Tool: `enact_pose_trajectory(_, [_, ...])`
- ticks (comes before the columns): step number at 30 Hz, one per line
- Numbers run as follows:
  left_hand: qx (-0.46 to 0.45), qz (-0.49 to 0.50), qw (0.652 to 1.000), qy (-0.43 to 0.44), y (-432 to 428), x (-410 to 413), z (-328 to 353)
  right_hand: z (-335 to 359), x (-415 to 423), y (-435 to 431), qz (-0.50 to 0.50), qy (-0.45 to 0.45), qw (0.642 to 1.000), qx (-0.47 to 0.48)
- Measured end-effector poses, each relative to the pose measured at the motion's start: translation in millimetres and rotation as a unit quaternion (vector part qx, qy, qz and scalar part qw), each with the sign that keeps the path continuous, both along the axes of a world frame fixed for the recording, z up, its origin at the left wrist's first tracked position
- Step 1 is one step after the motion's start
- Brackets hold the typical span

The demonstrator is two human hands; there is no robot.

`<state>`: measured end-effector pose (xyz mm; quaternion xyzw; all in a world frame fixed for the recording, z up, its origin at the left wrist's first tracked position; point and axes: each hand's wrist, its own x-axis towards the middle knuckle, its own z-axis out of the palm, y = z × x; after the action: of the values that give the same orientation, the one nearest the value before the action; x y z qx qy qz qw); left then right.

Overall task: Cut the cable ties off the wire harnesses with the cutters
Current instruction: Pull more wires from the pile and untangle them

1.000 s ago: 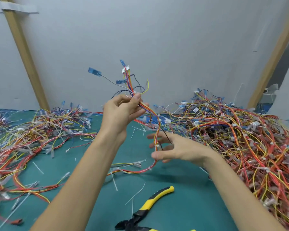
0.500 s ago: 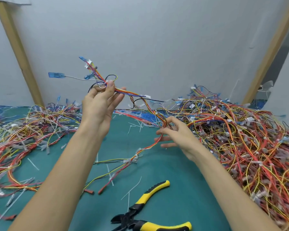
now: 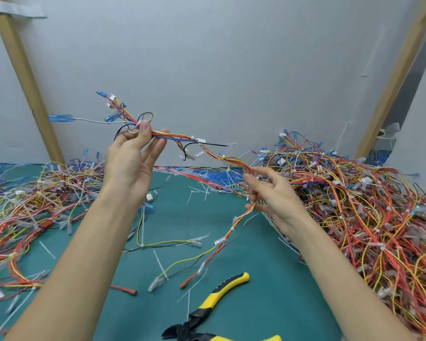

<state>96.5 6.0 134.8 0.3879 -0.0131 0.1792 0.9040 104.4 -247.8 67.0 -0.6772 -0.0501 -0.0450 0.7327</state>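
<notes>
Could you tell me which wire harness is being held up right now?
The harness strung between both hands: left hand pinches its blue-terminal end, right hand grips it mid-length. The other harnesses lie heaped on the green mat.

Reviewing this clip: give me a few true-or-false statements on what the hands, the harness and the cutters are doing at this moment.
1. The left hand and right hand both hold one wire harness, raised above the mat. True.
2. The cutters are in the right hand. False: they lie untouched on the green mat.
3. The larger harness pile lies on the right. True.
4. No cut cable ties lie on the mat. False: loose white ones are scattered across it.
</notes>
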Motion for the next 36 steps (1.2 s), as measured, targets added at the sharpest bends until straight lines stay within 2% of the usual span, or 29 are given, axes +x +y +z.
enact_pose_trajectory(6, [0.001, 0.003, 1.0, -0.001, 0.7, -0.8, 0.2, 3.5, 0.1, -2.3, -0.016, -0.011, 1.0, 0.024])
enact_pose_trajectory(17, [-0.003, 0.004, 1.0, 0.001, 3.1, 1.7, -0.7, 26.3, -8.8, -19.4, 0.0, -0.023, 1.0, 0.014])
enact_pose_trajectory(26, [0.012, 0.002, 1.0, 0.001, -6.4, 4.2, -7.5, 60.9, -25.3, -53.4, 0.018, -0.066, 0.995, -0.074])
enact_pose_trajectory(36, [0.037, 0.039, 0.998, 0.032, -36.6, 9.7, -14.5, 111.1, -65.6, -81.6, -0.032, -0.092, 0.96, -0.263])
